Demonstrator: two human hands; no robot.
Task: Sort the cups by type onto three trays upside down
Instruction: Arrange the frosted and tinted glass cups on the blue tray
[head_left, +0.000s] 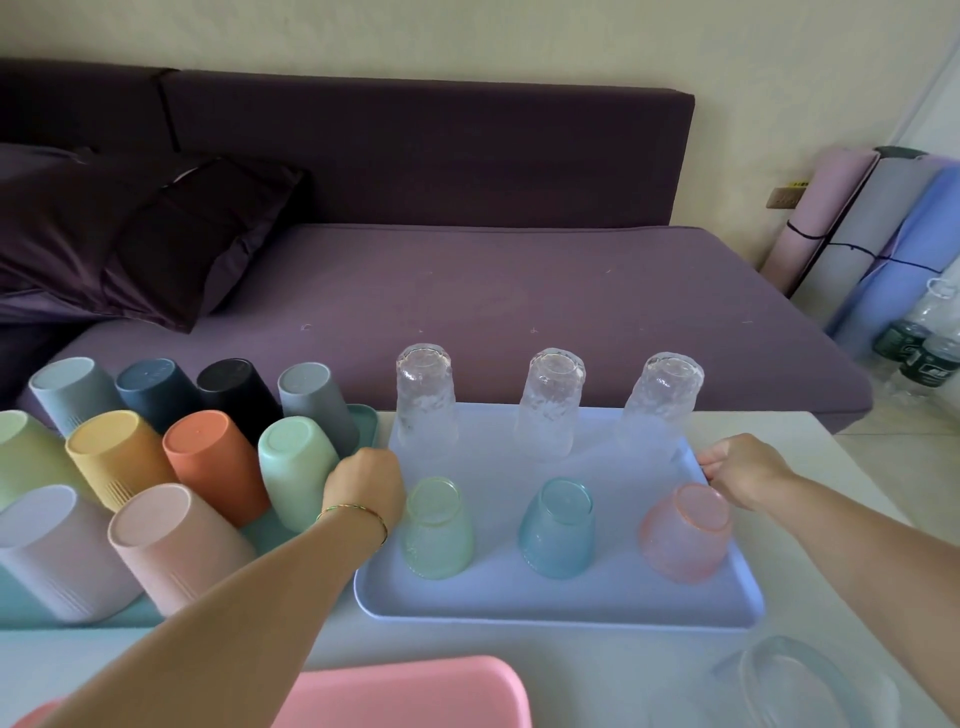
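At the left of the frame a teal tray (366, 415) carries opaque cups, all bottom up: a back row of a pale grey-blue cup (70, 392), a dark blue cup (153, 389), a black cup (234, 389) and a grey cup (314, 400); before them a light green cup (23, 457) cut off by the frame edge, a yellow cup (117, 457), an orange cup (213, 462) and a mint cup (296, 467); nearest, a lavender cup (57, 551) and a pink cup (171, 545). Just right of the mint cup the left hand (366, 483), a thin bracelet (356, 514) on its wrist, is curled into a fist over the left rim of the blue tray (561, 621) and grips it, the fingertips hidden. The blue tray lies in the middle of the frame on a white table (841, 467). Along its far side three clear textured glasses (426, 400) (553, 402) (662, 405) stand upside down, well apart; along its near side sit a green tinted glass (439, 527), a blue tinted glass (558, 527) and a pink tinted glass (685, 532), also inverted. The right hand (743, 470) clasps the tray's right rim, thumb on top, just behind the pink tinted glass. At the bottom edge a pink tray (410, 696) shows in part, and at lower right a clear glass (789, 680) shows, blurred. A purple sofa (467, 291) fills the upper frame; rolled mats (872, 234) lean at far right.
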